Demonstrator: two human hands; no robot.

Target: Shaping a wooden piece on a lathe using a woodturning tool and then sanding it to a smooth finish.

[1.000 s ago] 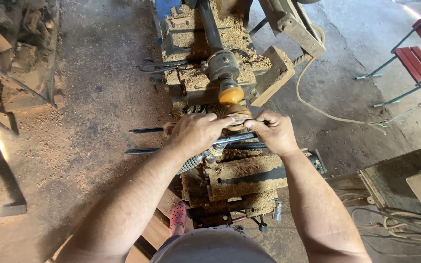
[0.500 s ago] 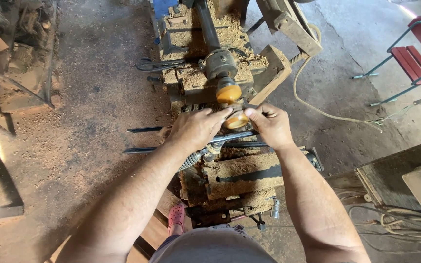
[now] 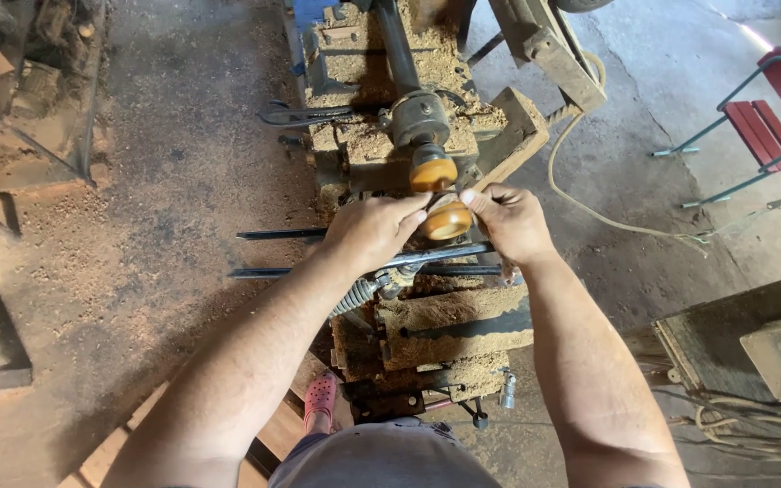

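Both my hands meet over a sawdust-covered wood lathe [image 3: 449, 330]. My left hand [image 3: 374, 230] and my right hand [image 3: 510, 220] together pinch a small round orange-brown turned wooden piece [image 3: 446, 220] between their fingertips. Just beyond it a second orange wooden knob [image 3: 433, 172] sits on the end of the lathe's grey spindle [image 3: 418, 117]. A metal tool rest bar [image 3: 440, 256] runs under my hands.
Sawdust covers the lathe bed and the concrete floor [image 3: 164, 217]. Dark steel rods [image 3: 282, 235] stick out to the left. A pale cable [image 3: 607, 217] loops on the right. A red-and-green metal frame [image 3: 752, 126] stands at far right, cluttered machinery [image 3: 20, 108] at left, my red shoe [image 3: 321, 399] below.
My hands have shifted slightly up toward the spindle, and the round wooden piece now shows clearly between my fingertips, apart from the knob on the spindle.
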